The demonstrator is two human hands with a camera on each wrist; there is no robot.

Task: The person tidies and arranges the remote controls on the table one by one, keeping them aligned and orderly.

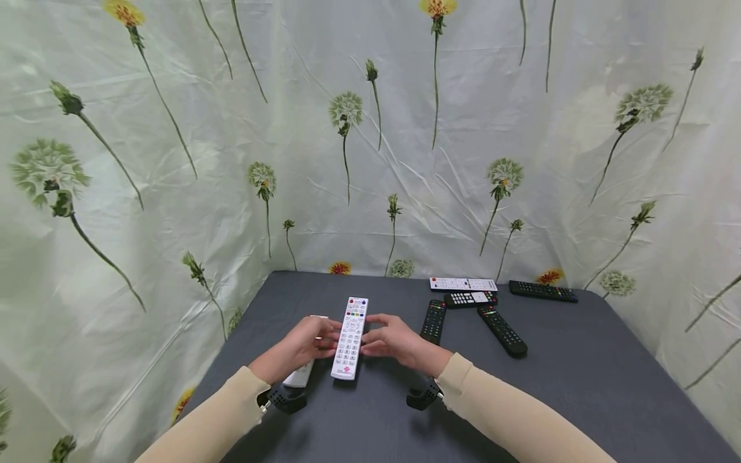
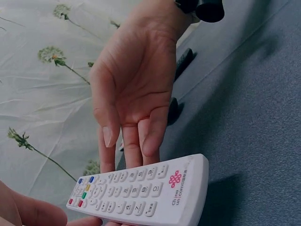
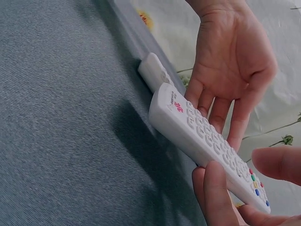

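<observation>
A white remote control (image 1: 350,337) with a pink logo and coloured buttons lies tilted across the fingers of both hands, above its shadow on the table. My left hand (image 1: 305,346) supports its left side, fingers extended beneath it. From the other side, my right hand (image 1: 398,342) holds up the right edge on its fingers. Both thumbs stand off the buttons, as the wrist views show. Partly hidden under the left hand is a second white remote (image 1: 299,375), lying on the table.
On the dark grey table (image 1: 370,424), toward the back right, lie a white remote (image 1: 463,284) and several black remotes, one (image 1: 502,331) slanting toward the front and another (image 1: 543,291) near the back edge. A flower-printed curtain (image 1: 324,161) hangs behind and at the sides.
</observation>
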